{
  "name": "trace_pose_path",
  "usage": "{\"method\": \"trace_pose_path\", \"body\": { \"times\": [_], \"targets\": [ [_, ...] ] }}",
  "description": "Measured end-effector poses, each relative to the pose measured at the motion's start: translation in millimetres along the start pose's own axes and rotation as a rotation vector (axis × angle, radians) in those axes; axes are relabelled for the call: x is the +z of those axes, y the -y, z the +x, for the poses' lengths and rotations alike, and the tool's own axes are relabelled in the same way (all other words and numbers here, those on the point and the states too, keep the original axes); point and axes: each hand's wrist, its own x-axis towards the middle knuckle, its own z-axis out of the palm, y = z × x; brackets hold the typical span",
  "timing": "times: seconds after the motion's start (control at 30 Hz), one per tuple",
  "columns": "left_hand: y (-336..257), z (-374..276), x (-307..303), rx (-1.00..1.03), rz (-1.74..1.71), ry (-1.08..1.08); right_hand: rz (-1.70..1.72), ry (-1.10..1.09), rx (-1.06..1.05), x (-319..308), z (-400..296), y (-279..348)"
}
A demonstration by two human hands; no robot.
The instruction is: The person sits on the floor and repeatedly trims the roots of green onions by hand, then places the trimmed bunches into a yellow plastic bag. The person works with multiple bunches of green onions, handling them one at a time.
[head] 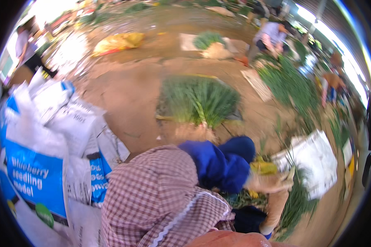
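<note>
My left hand (269, 182), at the end of a bright blue sleeve, reaches right, its fingers blurred. From below, my right hand (281, 197) meets it; the two overlap, so their grip is unclear. Long green onion leaves (300, 197) hang just right of and behind the hands. A yellow item (262, 167) lies beside my left wrist. Checked cloth with wavy white trim (160, 191) fills the lower middle and hides part of the ground. Ahead, a fanned pile of green onions (201, 100), pale root ends towards me, lies on a dark sheet.
White and blue printed sacks (35, 173) are heaped at the left. A white sack (318, 163) lies right of the hands. More onions (287, 80) lie near a crouching co-worker (272, 37). A yellow sack (119, 41) lies farther off; another person (26, 49) stands at the upper left.
</note>
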Motion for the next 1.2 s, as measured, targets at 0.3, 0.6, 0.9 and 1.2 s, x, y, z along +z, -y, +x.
{"method": "trace_pose_path", "body": {
  "times": [0.3,0.6,0.9,1.2],
  "targets": [
    [-20.9,59.2,0.0,0.061,-0.464,0.311,1.738,0.018,0.245,-43.4,-17.6,37.5],
    [-29.3,48.4,-3.7,0.66,0.365,0.211,2.073,-0.17,0.268,-9.2,-51.5,48.1],
    [-27.8,38.8,17.0,0.479,0.034,0.372,2.325,-0.037,-0.05,-6.7,-55.7,63.3],
    [-42.1,38.1,-13.1,0.151,-0.482,0.534,2.451,0.101,-0.236,11.7,-55.4,70.6]
  ]
}}
